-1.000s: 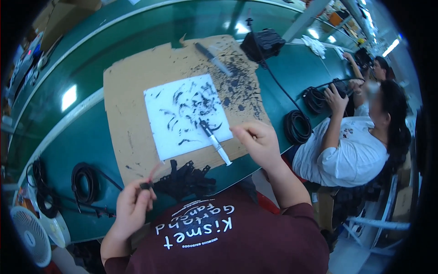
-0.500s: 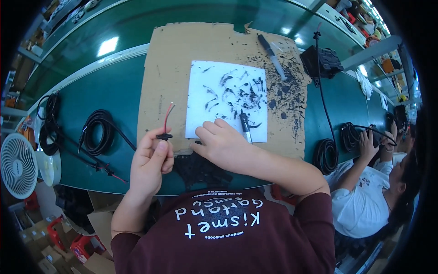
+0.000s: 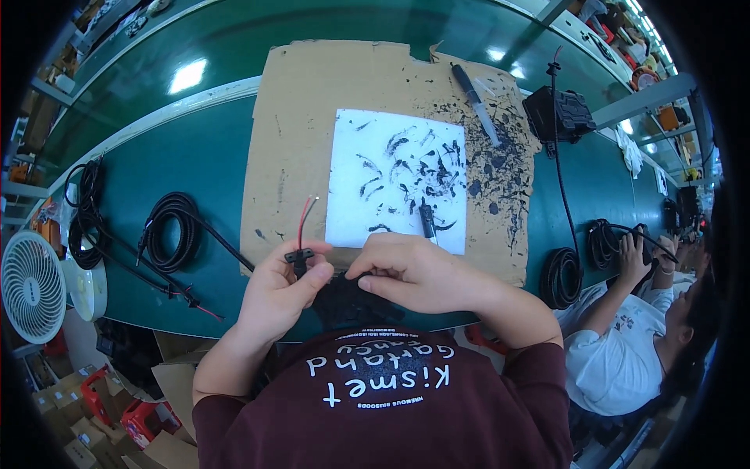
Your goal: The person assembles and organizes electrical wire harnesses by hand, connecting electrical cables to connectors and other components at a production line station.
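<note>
My left hand (image 3: pixel 280 293) is closed on a black cable end with a flanged fitting (image 3: pixel 299 256), held upright between thumb and fingers. Thin red and white wires (image 3: pixel 303 223) stick up from it with bare tips. My right hand (image 3: pixel 418 270) is pinched beside it, over a pile of black parts (image 3: pixel 355 305) at the table's near edge; a small dark bit shows at its fingertips, too small to name. Just beyond lies a white pad (image 3: pixel 348 176) smeared with black, and on it rests a dark-tipped tube (image 3: pixel 427 215).
Under the pad is a stained cardboard sheet (image 3: pixel 285 117) bearing a syringe (image 3: pixel 475 102). Coiled black cables (image 3: pixel 170 230) and a white fan (image 3: pixel 33 285) stand left. On the right are a black box (image 3: pixel 558 113), another coil (image 3: pixel 561 277) and a co-worker (image 3: pixel 625 344) handling cable.
My left hand has moved right and slightly nearer me with the cable end. The right hand has drawn back from the pad's lower edge to the black pile, its fingers now pinched.
</note>
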Demonstrator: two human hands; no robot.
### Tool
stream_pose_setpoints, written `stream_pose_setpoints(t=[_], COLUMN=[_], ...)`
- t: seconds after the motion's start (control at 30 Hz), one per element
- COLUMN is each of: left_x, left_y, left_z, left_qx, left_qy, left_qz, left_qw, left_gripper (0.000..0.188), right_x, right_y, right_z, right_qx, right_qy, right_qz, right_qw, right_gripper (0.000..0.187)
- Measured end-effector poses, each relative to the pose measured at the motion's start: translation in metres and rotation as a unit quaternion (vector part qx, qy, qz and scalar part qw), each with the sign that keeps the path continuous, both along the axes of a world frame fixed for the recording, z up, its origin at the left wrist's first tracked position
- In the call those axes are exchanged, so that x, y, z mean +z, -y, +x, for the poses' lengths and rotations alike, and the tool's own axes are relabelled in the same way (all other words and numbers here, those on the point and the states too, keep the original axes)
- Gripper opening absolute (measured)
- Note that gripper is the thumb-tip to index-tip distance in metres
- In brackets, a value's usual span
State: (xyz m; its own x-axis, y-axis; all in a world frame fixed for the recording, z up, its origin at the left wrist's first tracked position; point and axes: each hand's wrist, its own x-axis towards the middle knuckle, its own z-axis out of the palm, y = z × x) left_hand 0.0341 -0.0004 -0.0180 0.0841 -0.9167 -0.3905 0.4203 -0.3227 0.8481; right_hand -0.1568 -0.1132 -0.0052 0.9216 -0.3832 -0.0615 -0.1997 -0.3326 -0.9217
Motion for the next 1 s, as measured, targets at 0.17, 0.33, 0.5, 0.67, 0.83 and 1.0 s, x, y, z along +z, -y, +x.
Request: stream_pose_setpoints(t=[0.17,0.33,0.5,0.67,0.83,1.0], left_x=[0.008,0.006,0.003,0.011,-0.001,-0.007], left_y=[0.012,0.014,0.015,0.016,0.010,0.006], left_z=[-0.004,-0.005,-0.010,-0.017,-0.015,-0.020], left_qx=[-0.127,-0.079,0.014,0.017,-0.003,-0.083], left_qy=[-0.006,-0.050,-0.101,-0.100,-0.172,-0.035], left_qz=[0.051,0.094,0.057,0.015,-0.063,-0.093], left_qw=[0.991,0.991,0.993,0.995,0.983,0.992], left_gripper=[0.029,0.026,0.020,0.025,0.027,0.022], right_x=[-0.002,-0.003,-0.004,0.003,0.009,0.002], right_y=[-0.002,-0.006,-0.020,-0.021,-0.008,-0.009], right_z=[-0.001,-0.001,-0.001,-0.003,-0.011,-0.008], right_qx=[-0.013,-0.179,-0.143,-0.172,-0.284,-0.306], right_qy=[0.042,0.046,0.012,0.029,0.052,0.071], right_qz=[0.056,0.272,0.273,0.302,0.318,0.354], right_qw=[0.997,0.944,0.951,0.937,0.903,0.881], right_gripper=[0.021,0.021,0.016,0.011,0.010,0.015])
